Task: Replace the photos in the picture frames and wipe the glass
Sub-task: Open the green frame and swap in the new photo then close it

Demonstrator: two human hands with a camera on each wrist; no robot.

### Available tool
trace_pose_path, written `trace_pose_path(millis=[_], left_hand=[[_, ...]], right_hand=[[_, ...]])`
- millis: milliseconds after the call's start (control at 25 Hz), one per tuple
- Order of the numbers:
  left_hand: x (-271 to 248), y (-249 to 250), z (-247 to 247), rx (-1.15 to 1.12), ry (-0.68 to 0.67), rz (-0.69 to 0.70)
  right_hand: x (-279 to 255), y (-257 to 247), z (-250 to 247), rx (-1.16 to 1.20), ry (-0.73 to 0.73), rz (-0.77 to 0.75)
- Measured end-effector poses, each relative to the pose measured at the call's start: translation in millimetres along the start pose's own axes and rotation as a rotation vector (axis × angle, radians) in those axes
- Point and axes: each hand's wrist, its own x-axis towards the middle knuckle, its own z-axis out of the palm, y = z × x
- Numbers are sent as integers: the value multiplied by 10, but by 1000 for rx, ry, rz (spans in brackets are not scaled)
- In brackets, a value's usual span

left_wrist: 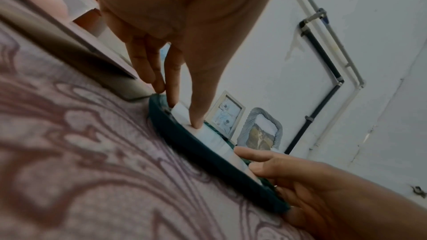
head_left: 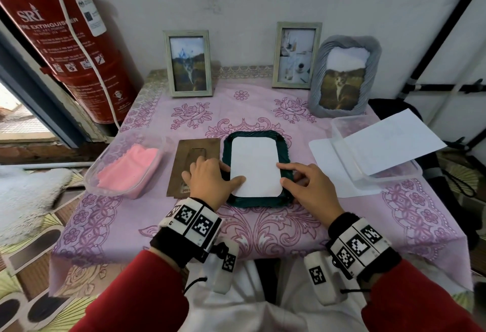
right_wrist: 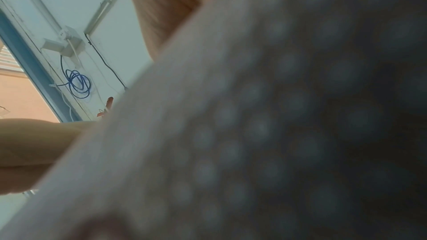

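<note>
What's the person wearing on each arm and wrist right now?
Both arms have red sleeves. Each wrist carries a black band with white blocks printed with black-and-white square markers, plus a white camera pod with its own marker and thin black cord. The left hand and right hand are bare.

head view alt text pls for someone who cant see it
Two hands, left hand and right hand, press a white sheet into a dark green frame lying on a floral tablecloth. Three framed photos stand behind.
</note>
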Motion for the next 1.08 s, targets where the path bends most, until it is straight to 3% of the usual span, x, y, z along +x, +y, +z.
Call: trace_pose_path(millis=[240, 520, 1080], left_hand=[[-30, 0, 19, -292, 32, -17], [4, -38, 36, -418, 3, -29], [152, -186, -28, -626, 107, 11]], right_hand=[[-9, 4, 7, -1, 10, -8], [-16, 0, 0, -16, 11, -12], [-25, -49, -10, -66, 19, -27]])
